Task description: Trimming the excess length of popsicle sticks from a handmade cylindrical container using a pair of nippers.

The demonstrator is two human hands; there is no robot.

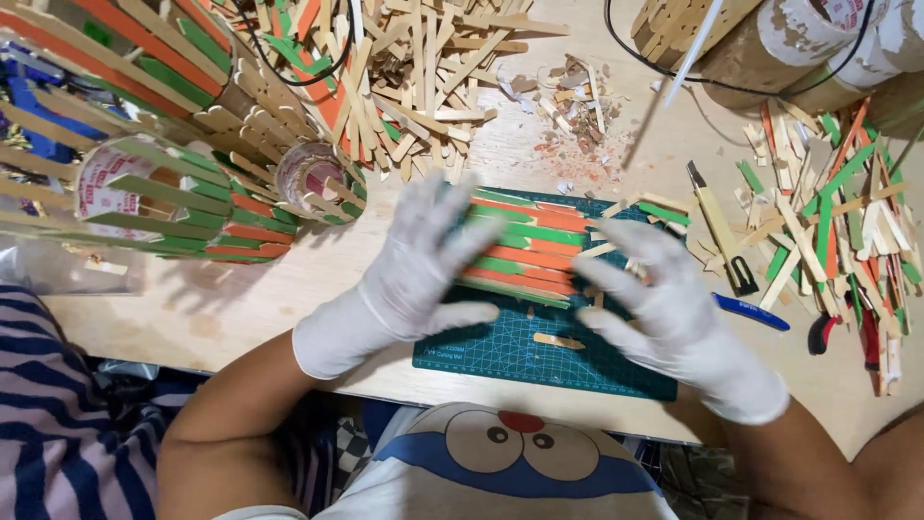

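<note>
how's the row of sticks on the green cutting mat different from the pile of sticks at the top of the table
The row of sticks on the cutting mat lies flat, side by side and parallel; the pile of sticks is a loose heap with sticks crossing at all angles. The row alternates orange and green, while the pile is mostly bare wood with a few coloured ones. The left hand hovers over or touches the row; no hand is near the pile. Both are flat craft sticks.

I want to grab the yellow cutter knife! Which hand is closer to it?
Right. The right hand hovers just left of the yellow cutter knife, fingers spread. The left hand is farther away, over the other end of the green cutting mat.
</note>
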